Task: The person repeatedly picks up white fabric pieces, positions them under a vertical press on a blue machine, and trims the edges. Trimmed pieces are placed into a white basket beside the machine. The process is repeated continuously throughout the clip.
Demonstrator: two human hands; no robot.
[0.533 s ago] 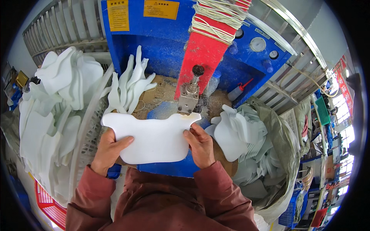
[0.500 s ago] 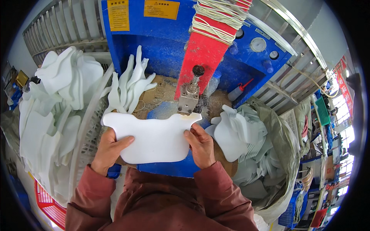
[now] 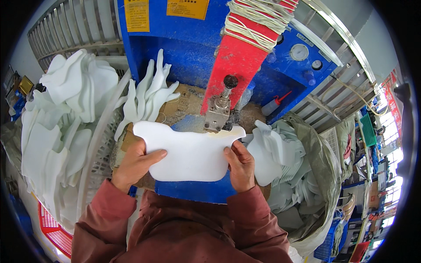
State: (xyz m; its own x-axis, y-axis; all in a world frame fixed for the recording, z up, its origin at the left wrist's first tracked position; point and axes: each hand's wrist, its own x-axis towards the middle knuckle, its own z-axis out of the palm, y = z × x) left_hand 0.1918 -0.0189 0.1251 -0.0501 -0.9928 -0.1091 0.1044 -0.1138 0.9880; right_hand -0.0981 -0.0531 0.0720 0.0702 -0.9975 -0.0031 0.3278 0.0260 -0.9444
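Note:
Between my hands is a flat white foam piece (image 3: 188, 153) with a wavy upper edge and rounded lower corners. My left hand (image 3: 138, 164) grips its left end, thumb on top and fingers beneath. At the other end, my right hand (image 3: 241, 165) pinches the right edge between thumb and fingers. The piece's upper edge lies against the metal machine head (image 3: 218, 116), with a yellowish strip showing along that edge right of the head. A red machine arm (image 3: 237, 61) carries the head. Whatever lies directly under the head is hidden.
Left stands a white plastic crate (image 3: 103, 127) heaped with white foam pieces (image 3: 48, 136). Narrow curved foam strips (image 3: 149, 90) lie behind my left hand. At right, a sack (image 3: 322, 175) holds more foam pieces. The blue machine housing (image 3: 175, 48) rises behind, with a red-tipped bottle (image 3: 274, 105).
Both hands have shifted the foam piece rightward and slightly away from me, so more of its right end sits past the machine head. The view has also shifted slightly.

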